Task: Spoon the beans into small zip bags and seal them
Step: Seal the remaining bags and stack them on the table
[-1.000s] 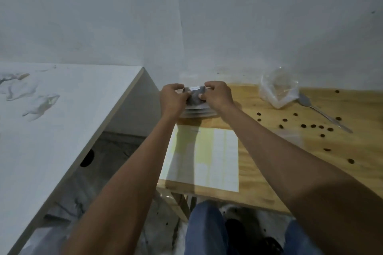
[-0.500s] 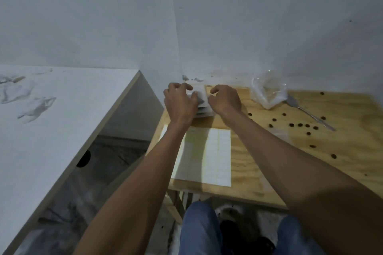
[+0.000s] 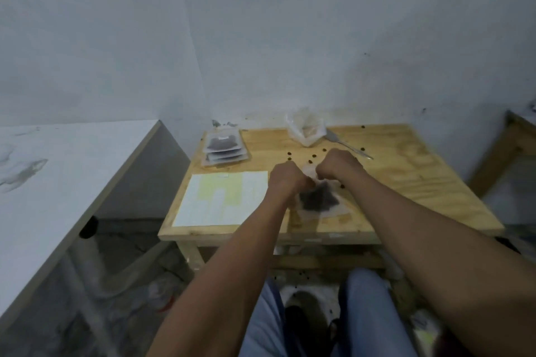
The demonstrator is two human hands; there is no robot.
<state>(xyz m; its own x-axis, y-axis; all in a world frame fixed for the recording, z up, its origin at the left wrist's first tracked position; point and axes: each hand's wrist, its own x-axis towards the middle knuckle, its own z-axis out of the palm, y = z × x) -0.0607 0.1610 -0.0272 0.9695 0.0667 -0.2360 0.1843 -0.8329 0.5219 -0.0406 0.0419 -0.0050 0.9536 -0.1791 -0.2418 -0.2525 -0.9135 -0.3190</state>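
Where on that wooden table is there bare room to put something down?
Bare wood lies along the wooden table's right side, beyond the metal spoon. The middle is crowded: both hands grip a small bean-filled zip bag among scattered beans.

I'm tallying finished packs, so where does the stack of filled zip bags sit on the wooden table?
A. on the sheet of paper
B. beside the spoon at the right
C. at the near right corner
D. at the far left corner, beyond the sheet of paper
D: the stack of filled zip bags lies at the wooden table's far left corner, behind the sheet of paper.
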